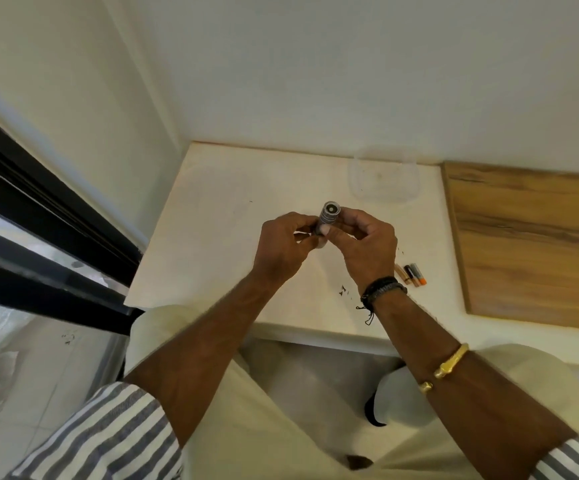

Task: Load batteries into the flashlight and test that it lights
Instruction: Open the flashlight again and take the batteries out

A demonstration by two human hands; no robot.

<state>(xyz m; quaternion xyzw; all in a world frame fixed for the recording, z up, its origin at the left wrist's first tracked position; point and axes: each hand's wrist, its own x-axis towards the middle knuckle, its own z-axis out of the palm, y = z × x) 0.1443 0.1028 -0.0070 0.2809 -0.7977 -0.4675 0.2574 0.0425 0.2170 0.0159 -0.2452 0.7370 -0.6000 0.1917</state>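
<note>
A small dark flashlight is held above the white table, its round lens end pointing up and away. My left hand grips its lower body. My right hand pinches its ribbed head between thumb and fingers. No light shows from the lens. Three batteries with black and orange wraps lie side by side on the table, just right of my right wrist.
A clear plastic container stands at the back of the table near the wall. A wooden board covers the right side. A dark window frame runs along the left. Small dark specks lie near the front edge.
</note>
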